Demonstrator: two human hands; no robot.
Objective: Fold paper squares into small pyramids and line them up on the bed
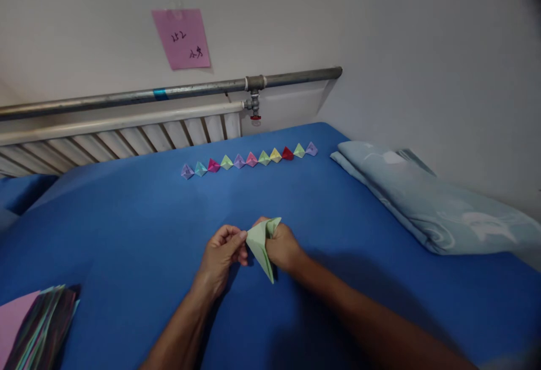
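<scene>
A light green folded paper piece [258, 241] is held in the air between my two hands, over the blue surface. My left hand [222, 257] pinches its left corner between thumb and fingers. On the other side, my right hand [284, 249] grips it, with the fingers partly hidden behind and inside the open folds. One long point of the paper hangs downward and another sticks up to the right. Farther back lies a row of small folded paper shapes [239, 161] in purple, teal, pink, green, yellow and red.
A stack of coloured paper sheets [19, 319] lies at the lower left. A folded pale blue-green cloth [422, 206] rests along the right wall. Behind the blue-covered surface [139, 234] run a metal pipe [203, 89] and a white radiator [160, 136]. A pink note [181, 40] hangs on the wall.
</scene>
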